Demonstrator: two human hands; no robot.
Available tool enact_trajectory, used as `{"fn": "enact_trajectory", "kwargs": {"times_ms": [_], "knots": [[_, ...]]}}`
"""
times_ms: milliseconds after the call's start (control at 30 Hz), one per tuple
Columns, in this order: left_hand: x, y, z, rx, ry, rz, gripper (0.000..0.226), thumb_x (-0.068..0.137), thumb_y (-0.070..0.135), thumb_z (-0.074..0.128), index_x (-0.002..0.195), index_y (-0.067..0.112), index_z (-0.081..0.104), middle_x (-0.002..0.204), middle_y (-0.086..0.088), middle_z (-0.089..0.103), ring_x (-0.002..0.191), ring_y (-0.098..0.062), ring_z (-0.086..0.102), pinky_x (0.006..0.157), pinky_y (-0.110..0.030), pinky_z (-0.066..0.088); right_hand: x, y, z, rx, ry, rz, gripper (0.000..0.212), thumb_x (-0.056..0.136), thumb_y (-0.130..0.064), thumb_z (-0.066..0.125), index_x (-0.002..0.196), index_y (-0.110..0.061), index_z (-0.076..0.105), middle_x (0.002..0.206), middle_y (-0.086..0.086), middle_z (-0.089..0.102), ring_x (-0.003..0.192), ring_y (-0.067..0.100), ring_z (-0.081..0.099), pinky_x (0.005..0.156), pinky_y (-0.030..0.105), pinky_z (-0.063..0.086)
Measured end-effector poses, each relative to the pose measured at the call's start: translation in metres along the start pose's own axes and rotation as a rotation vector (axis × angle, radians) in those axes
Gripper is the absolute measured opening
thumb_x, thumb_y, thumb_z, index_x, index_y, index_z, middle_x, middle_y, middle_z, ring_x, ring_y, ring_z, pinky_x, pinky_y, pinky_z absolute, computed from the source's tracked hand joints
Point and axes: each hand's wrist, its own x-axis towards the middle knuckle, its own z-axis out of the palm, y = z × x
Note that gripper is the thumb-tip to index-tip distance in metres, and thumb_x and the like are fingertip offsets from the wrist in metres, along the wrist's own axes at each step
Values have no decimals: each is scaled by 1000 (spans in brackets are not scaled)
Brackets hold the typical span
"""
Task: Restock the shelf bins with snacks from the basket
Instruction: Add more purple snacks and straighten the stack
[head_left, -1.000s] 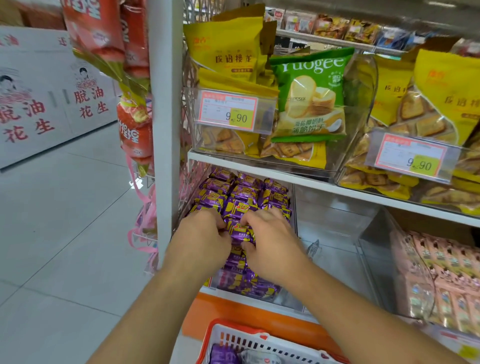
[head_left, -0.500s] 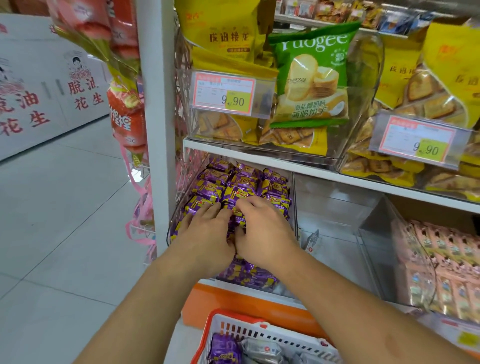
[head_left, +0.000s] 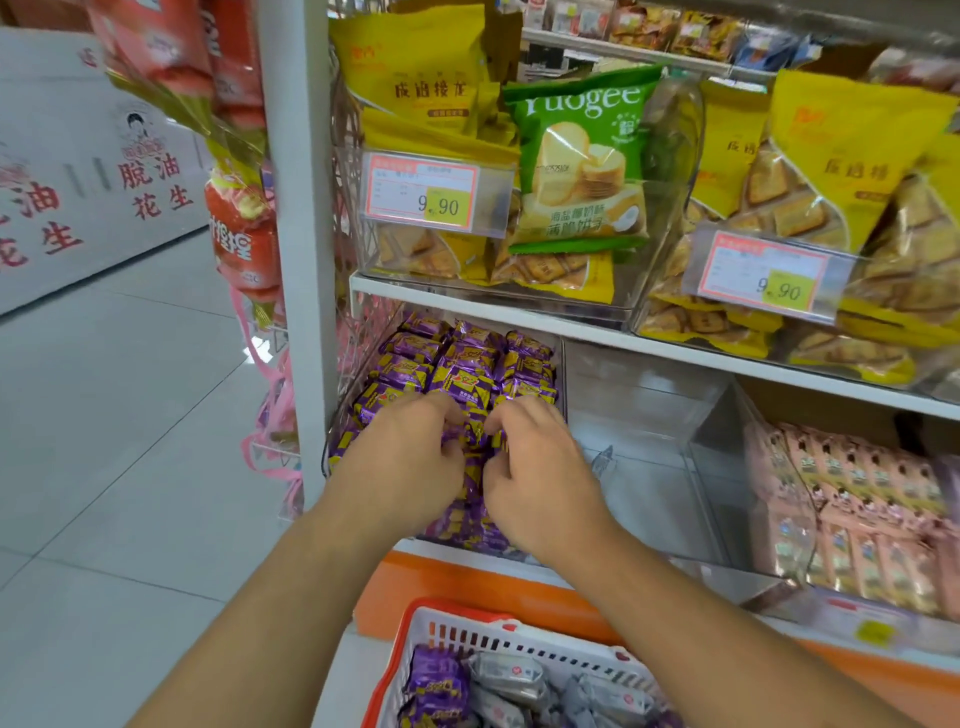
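Note:
Rows of purple snack packets (head_left: 467, 364) fill a clear shelf bin (head_left: 560, 374) on the lower shelf, at the left end. Both hands are inside this bin, side by side over its front half. My left hand (head_left: 410, 457) curls its fingers onto the packets in the middle row. My right hand (head_left: 540, 467) does the same just to the right, its fingertips pinching a purple packet. The packets under the palms are hidden. Below, a red and white basket (head_left: 457, 623) holds a purple packet (head_left: 436, 686) and several grey packets (head_left: 509, 675).
An empty clear bin (head_left: 649, 441) stands right of the purple one, then a bin of pink packets (head_left: 857, 509). The shelf above (head_left: 519, 306) carries yellow and green biscuit bags with price tags. A white upright post (head_left: 298, 260) and hanging red snacks border the left.
Both hands stayed in the purple bin. The left hand's fingers, spread over the packets half a second ago, are now curled in beside the right hand's fingertips.

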Motion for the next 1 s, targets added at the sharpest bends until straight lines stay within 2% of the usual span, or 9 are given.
{"fn": "enact_trajectory", "kwargs": {"times_ms": [167,300,533,600,667,733,800,900,1000], "knots": [[-26,30,14,-41,-207,28,15,89,19,63,101,25,71,85,9,74,81,-7,67,69,-16,48,-62,14,-15,105,-116,-11,7,90,-20,49,87,-24,54,82,-10,53,79,18,51,70,40,45],[-64,32,52,142,-454,89,19,92,19,61,106,21,74,103,3,75,99,-17,68,78,-22,45,-132,40,-2,19,-285,94,14,91,-30,42,88,-23,54,85,-1,62,83,26,58,72,46,50],[-158,-10,141,353,-816,30,25,92,13,52,112,12,69,118,-13,70,111,-32,64,93,-39,51,-265,84,52,-16,-727,397,3,97,-14,50,95,-15,50,88,4,57,82,32,58,65,46,44],[-186,-21,163,402,-879,9,30,92,13,55,121,7,61,124,-18,62,120,-36,57,95,-40,47,-285,88,64,-61,-877,467,28,92,-15,58,120,-13,51,112,7,55,102,35,59,67,37,45],[-212,-30,178,484,-917,-28,57,89,27,63,141,13,48,147,-19,42,140,-39,39,109,-45,40,-297,91,73,-82,-971,484,72,88,-21,65,153,-14,35,144,13,41,131,36,48,91,38,51],[-231,-35,187,543,-974,-113,87,82,45,70,156,26,28,165,-17,6,153,-45,9,117,-62,25,-304,92,81,-93,-1006,459,94,85,-27,70,163,-19,19,163,14,21,150,37,28,113,44,43],[-239,-39,193,567,-970,-191,105,75,54,76,159,35,17,167,-13,-15,154,-49,-4,117,-69,21,-309,94,92,-88,-1034,450,104,83,-37,75,165,-27,13,168,13,11,154,39,18,120,48,37],[-244,-47,203,592,-945,-286,107,72,57,78,157,31,19,166,-20,-15,150,-56,7,116,-65,30,-312,94,106,-107,-1056,470,115,73,-53,82,162,-42,10,168,13,10,146,42,36,113,50,44],[-248,-56,215,621,-992,-358,113,56,62,80,150,26,29,159,-24,1,144,-57,19,113,-61,37,-313,93,116,-180,-1095,478,112,74,-36,81,159,-45,8,164,14,14,134,44,50,104,49,51]]}}
